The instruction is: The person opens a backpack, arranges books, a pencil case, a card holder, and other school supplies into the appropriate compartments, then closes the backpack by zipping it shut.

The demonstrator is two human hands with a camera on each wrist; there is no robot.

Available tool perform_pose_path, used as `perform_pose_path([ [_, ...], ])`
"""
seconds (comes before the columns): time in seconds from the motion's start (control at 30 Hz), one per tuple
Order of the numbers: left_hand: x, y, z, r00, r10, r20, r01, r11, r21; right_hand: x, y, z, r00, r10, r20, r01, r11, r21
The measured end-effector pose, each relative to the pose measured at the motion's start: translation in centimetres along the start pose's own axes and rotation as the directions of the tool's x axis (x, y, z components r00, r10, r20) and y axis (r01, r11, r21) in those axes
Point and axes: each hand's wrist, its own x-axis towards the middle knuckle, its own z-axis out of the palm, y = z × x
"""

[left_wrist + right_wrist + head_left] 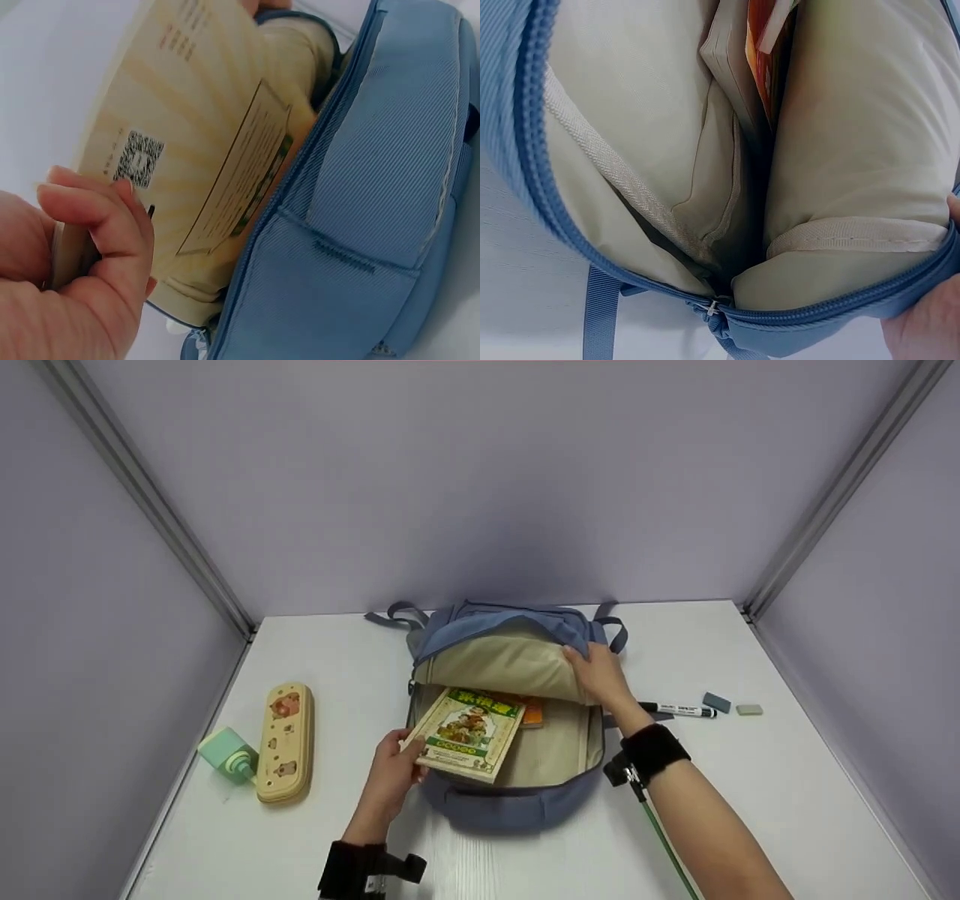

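Observation:
A blue-grey backpack point(495, 810) lies unzipped on the table, its beige lining showing. My left hand point(397, 769) holds a book point(465, 735) with a green and cream cover by its lower left corner, over the bag's opening. In the left wrist view, my fingers point(112, 232) curl against the book's back cover point(195, 112), which bears a QR code. My right hand point(604, 679) grips the edge of the backpack's flap at the right and holds it up. Inside lies an orange-covered book point(533, 712), partly hidden; the right wrist view shows page edges beside its orange cover point(759, 52).
On the left, a cream pencil case point(283, 742) with animal pictures lies against a mint-green bottle-like item point(225, 751). To the right are a marker point(686, 710), a dark grey block point(717, 703) and a small pale green block point(749, 709). Walls enclose the table's back and sides.

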Motion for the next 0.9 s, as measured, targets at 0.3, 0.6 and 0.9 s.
perform_pose_path([
  [0.3, -0.1, -0.3, 0.7, 0.989, -0.006, 0.149, 0.0, 0.999, 0.035, 0.0, 0.1, 0.1, 1.0, 0.013, -0.007, -0.013, 1.0, 0.002],
  [0.6, -0.3, -0.6, 1.4, 0.998, 0.019, 0.062, -0.027, 0.99, 0.136, -0.1, 0.2, 0.0, 1.0, 0.006, -0.007, -0.006, 1.0, 0.021],
  [0.9, 1.6, -1.2, 2.2, 0.997, 0.071, -0.039, -0.056, 0.952, 0.301, -0.3, 0.0, 0.0, 1.0, -0.002, 0.002, 0.002, 1.0, 0.006],
])
